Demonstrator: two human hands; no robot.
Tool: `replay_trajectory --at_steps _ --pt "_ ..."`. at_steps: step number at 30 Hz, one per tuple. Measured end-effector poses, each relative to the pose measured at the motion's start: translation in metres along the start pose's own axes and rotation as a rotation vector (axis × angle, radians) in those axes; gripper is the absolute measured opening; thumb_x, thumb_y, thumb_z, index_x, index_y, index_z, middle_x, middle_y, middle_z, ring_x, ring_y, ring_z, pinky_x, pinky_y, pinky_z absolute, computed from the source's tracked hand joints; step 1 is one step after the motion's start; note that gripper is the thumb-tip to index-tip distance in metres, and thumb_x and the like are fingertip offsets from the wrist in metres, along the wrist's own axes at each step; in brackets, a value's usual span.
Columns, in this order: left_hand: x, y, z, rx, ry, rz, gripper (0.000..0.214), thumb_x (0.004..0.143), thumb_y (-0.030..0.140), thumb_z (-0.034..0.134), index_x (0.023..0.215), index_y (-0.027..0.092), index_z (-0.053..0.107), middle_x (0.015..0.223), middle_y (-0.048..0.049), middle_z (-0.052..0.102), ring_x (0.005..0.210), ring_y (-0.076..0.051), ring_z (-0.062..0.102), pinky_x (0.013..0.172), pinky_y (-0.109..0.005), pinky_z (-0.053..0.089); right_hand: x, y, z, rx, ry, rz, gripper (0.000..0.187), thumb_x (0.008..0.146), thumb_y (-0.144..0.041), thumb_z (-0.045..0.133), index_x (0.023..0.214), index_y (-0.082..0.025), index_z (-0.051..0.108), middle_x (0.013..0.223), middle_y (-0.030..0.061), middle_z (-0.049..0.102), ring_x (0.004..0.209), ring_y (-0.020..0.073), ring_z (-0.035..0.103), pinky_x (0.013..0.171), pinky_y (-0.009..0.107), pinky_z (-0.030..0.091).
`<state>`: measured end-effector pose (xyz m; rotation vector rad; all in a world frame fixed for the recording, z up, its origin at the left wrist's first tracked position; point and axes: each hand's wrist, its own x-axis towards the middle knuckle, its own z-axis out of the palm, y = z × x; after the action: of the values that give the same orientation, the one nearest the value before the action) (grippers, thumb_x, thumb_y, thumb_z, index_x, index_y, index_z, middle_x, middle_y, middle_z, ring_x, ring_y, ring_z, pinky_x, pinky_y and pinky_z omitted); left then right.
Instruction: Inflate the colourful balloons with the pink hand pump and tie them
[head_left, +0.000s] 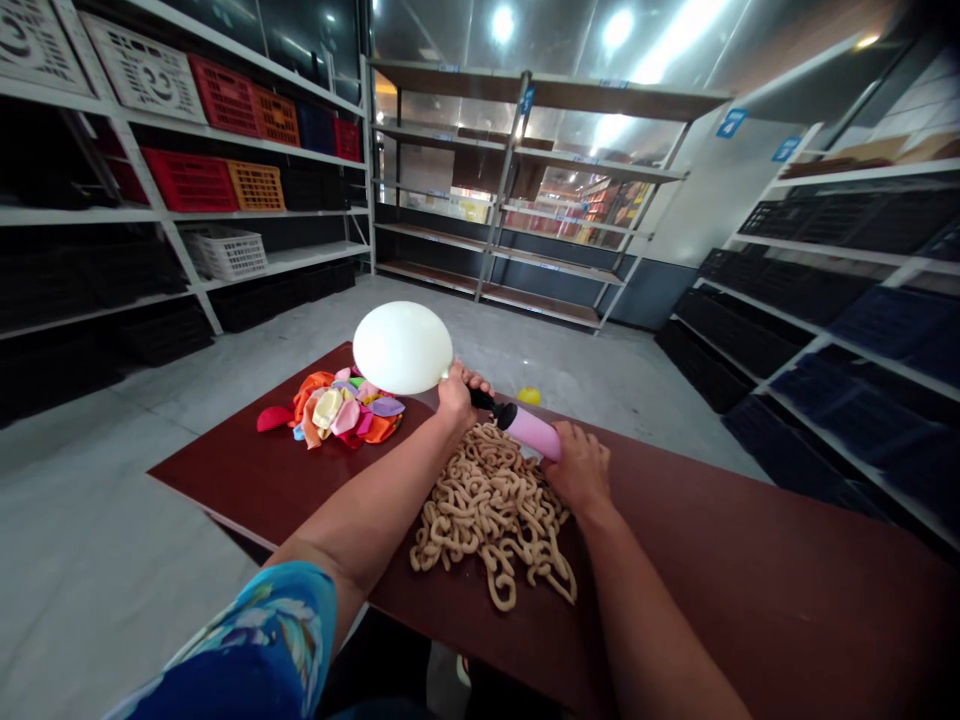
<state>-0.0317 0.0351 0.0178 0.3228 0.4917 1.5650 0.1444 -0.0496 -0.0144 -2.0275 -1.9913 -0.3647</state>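
Observation:
A white inflated balloon (403,347) is held at its neck by my left hand (459,392), whose fingers are closed there beside the black nozzle end of a balloon pump. My right hand (580,465) wraps round the pink barrel of the balloon pump (533,432). Below the pump lies a heap of tan, rope-like curled pieces (487,500); what they are made of I cannot tell. Left of my left hand sits a pile of uninflated balloons (341,410) in red, orange, pink, purple and other colours.
The dark red table (690,540) carries all these things. Grey floor surrounds it, with a small yellow object (529,395) beyond the far edge. Shelves with crates (229,253) stand left, bare-looking racks (491,200) behind, and shelves with dark bins (787,285) right.

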Motion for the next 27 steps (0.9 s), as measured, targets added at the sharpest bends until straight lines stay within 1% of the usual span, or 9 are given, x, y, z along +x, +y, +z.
replay_trajectory --at_steps 2,5,9,12,14,17,23,25,27 --pt "-0.001 -0.003 0.001 0.01 -0.024 -0.022 0.041 0.08 0.043 0.045 0.054 0.019 0.023 0.045 0.0042 0.03 0.04 -0.011 0.04 0.046 -0.027 0.039 0.0 -0.003 0.0 0.009 0.003 -0.021 0.043 0.067 -0.025 0.057 0.108 -0.023 0.046 0.101 0.0053 0.054 0.092 0.0225 0.044 0.076 0.033 0.025" --pt "0.0 -0.001 0.001 0.023 -0.017 -0.019 0.041 0.079 0.043 0.046 0.054 0.019 0.024 0.045 0.0043 0.03 0.04 -0.01 0.04 0.046 -0.027 0.04 0.001 -0.003 -0.001 0.021 -0.016 -0.03 0.044 0.067 -0.026 0.057 0.109 -0.023 0.045 0.101 0.005 0.054 0.092 0.0224 0.045 0.076 0.033 0.025" --pt "0.006 0.013 -0.002 0.02 0.015 0.036 0.038 0.078 0.039 0.047 0.055 0.02 0.025 0.044 0.0047 0.029 0.04 -0.011 0.04 0.046 -0.027 0.04 0.002 0.005 -0.004 0.01 -0.05 0.006 0.042 0.066 -0.025 0.057 0.107 -0.023 0.047 0.102 0.0053 0.055 0.092 0.0226 0.045 0.076 0.034 0.026" --pt "0.01 0.025 -0.005 0.002 0.037 0.072 0.036 0.08 0.037 0.044 0.055 0.02 0.025 0.044 0.0047 0.029 0.04 -0.011 0.04 0.047 -0.028 0.04 0.003 0.013 -0.004 -0.008 -0.053 0.051 0.041 0.066 -0.024 0.056 0.106 -0.024 0.047 0.101 0.0047 0.055 0.092 0.023 0.046 0.077 0.035 0.025" --pt "0.012 0.029 -0.007 -0.006 0.042 0.079 0.037 0.081 0.038 0.043 0.055 0.02 0.024 0.044 0.0048 0.028 0.039 -0.011 0.04 0.047 -0.027 0.04 0.002 0.015 -0.004 -0.015 -0.047 0.061 0.039 0.066 -0.022 0.055 0.104 -0.024 0.048 0.1 0.0048 0.055 0.092 0.0229 0.046 0.078 0.036 0.025" --pt "0.011 0.024 -0.008 -0.015 0.036 0.074 0.038 0.08 0.039 0.044 0.055 0.019 0.024 0.044 0.0051 0.028 0.039 -0.01 0.039 0.047 -0.026 0.04 0.001 0.014 -0.003 -0.024 -0.027 0.06 0.037 0.067 -0.021 0.053 0.103 -0.023 0.048 0.098 0.0052 0.056 0.091 0.0231 0.046 0.077 0.036 0.025" --pt "0.002 -0.003 -0.002 0.002 0.015 0.002 0.039 0.081 0.041 0.043 0.054 0.019 0.025 0.044 0.0043 0.029 0.039 -0.011 0.04 0.046 -0.027 0.039 -0.002 -0.001 -0.002 -0.007 -0.016 0.02 0.037 0.065 -0.021 0.054 0.102 -0.022 0.047 0.097 0.0052 0.056 0.091 0.0227 0.045 0.076 0.034 0.025" --pt "-0.001 -0.007 0.001 0.011 0.014 -0.015 0.039 0.081 0.041 0.043 0.054 0.019 0.025 0.044 0.0043 0.03 0.039 -0.011 0.039 0.046 -0.027 0.039 -0.002 -0.004 -0.003 0.001 -0.009 0.003 0.038 0.065 -0.023 0.055 0.102 -0.022 0.047 0.097 0.0048 0.056 0.091 0.0227 0.045 0.077 0.034 0.025" --pt "-0.003 -0.004 0.003 0.022 0.017 -0.011 0.04 0.081 0.041 0.043 0.054 0.019 0.024 0.043 0.0044 0.029 0.039 -0.011 0.039 0.046 -0.027 0.039 -0.002 -0.006 -0.004 0.011 -0.009 -0.008 0.039 0.066 -0.025 0.055 0.104 -0.022 0.046 0.098 0.0045 0.056 0.092 0.0226 0.045 0.077 0.034 0.025"
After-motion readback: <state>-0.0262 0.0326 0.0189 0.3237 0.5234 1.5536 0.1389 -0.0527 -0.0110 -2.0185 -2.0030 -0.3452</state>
